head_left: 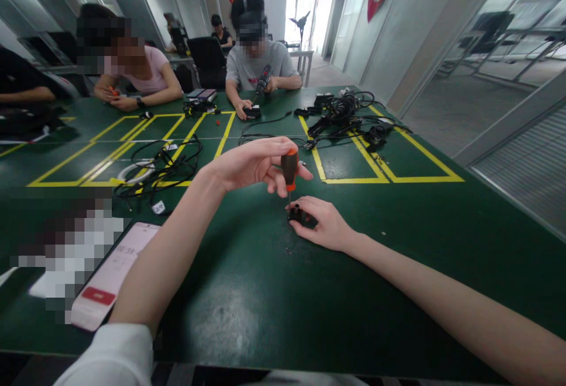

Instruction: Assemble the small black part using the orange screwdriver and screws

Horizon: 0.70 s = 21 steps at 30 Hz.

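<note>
My left hand is closed on the handle of a screwdriver, which is dark with orange ends. The screwdriver stands nearly upright, its thin shaft pointing down at a small black part on the green table. Fingers and thumb of my right hand pinch that part from the right side. What kind of part it is I cannot make out, and my fingers cover some of it. Whether the tip sits in a screw is too small to tell.
A phone lies by my left forearm. Loose black cables are at the left, and a cable pile is at the back right. Across the table, a co-worker holds a power drill over a black box.
</note>
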Motion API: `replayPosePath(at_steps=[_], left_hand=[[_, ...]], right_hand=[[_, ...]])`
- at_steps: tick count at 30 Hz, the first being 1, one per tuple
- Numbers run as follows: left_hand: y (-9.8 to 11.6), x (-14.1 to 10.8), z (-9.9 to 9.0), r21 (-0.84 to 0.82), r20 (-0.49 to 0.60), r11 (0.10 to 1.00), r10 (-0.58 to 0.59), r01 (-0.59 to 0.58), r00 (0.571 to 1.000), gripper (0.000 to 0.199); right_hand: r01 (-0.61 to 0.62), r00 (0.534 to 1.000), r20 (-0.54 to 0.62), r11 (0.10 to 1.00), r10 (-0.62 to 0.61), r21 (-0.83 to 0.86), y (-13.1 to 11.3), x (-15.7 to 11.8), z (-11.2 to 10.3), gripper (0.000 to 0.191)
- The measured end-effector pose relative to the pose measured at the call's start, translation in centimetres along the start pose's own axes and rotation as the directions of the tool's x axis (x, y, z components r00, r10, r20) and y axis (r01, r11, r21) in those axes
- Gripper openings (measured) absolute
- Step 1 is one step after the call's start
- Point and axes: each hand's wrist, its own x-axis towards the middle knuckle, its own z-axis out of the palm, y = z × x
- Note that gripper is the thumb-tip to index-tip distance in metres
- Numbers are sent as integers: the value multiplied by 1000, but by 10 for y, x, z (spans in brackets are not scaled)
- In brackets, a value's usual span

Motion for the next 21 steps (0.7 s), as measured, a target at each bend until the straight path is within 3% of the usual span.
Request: replayPosePath(at_steps=[6, 13, 19, 21], left_hand=[[0, 0, 6, 17, -134, 1000, 18, -16, 991, 47], [5, -1, 8, -21, -17, 997, -81, 80, 997, 43], [4, 2, 13, 51, -189, 999, 5, 5, 982, 47], [5, 2, 13, 93, -202, 996, 7, 12, 979, 43]], right_hand=[[-5, 1000, 4, 1000, 5, 13, 0, 0, 0, 14], [-14, 1000, 5, 1000, 14, 19, 0, 0, 0, 12], [-6, 1000, 2, 1000, 6, 6, 0, -1, 1, 12], [-8, 1000, -2, 1000, 8, 2, 0, -1, 1, 13]])
